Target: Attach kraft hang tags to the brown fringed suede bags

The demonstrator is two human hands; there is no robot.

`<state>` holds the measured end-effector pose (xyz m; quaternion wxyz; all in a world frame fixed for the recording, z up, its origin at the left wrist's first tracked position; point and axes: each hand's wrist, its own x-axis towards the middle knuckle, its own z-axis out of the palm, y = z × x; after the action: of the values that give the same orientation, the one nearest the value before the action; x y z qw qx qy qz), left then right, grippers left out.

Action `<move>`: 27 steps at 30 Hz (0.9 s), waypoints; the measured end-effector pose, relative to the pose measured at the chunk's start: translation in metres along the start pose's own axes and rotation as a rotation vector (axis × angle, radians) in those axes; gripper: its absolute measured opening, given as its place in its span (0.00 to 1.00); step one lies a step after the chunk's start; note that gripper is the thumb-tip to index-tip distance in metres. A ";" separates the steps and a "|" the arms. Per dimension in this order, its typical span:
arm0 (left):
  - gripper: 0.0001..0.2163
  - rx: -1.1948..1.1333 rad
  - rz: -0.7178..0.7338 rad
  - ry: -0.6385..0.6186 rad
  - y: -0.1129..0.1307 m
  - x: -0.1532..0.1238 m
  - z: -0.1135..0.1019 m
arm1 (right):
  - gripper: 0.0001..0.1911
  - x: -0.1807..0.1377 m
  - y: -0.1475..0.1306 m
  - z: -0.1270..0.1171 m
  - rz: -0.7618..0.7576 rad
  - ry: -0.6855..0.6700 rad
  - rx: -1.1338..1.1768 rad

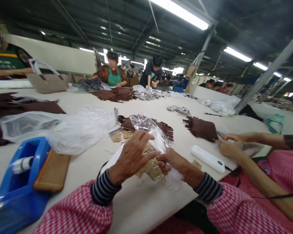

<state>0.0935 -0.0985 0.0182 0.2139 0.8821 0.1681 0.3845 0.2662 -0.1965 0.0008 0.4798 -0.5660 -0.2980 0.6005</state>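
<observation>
My left hand [133, 155] lies curled over a clear plastic bag [153, 133] and the brown paper tags [151, 168] under it, fingers bent on the bag. My right hand [174, 162] is closed in a pinch on the bag's lower part, right beside the left fingertips. Strings from the tags hang near the table's edge. More tags [122, 135] and brown tasselled pieces [166, 128] lie just behind the bag.
A blue tape dispenser [17, 182] and a brown pad [52, 170] sit at my left. Plastic bags [63, 128] lie beyond. A co-worker's hands [228, 144] work at the right near a white box [207, 158] and a brown tasselled piece [202, 128]. Other people stand at the far side.
</observation>
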 end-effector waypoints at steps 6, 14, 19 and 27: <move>0.18 0.157 -0.054 -0.073 0.004 -0.014 0.035 | 0.03 -0.006 0.005 0.011 -0.105 -0.071 -0.225; 0.10 0.259 -0.099 -0.020 -0.003 -0.013 0.029 | 0.05 -0.017 0.003 0.007 -0.085 -0.114 -0.291; 0.12 0.211 -0.124 0.007 -0.010 -0.007 0.020 | 0.12 -0.049 0.011 -0.016 0.033 -0.007 -0.241; 0.12 -0.238 -0.130 -0.091 -0.018 -0.004 0.018 | 0.20 -0.094 0.037 -0.053 0.017 0.022 -0.011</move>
<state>0.1024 -0.0892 -0.0046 0.3489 0.8543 0.1684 0.3466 0.2987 -0.3057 -0.0046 0.4747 -0.5779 -0.2912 0.5966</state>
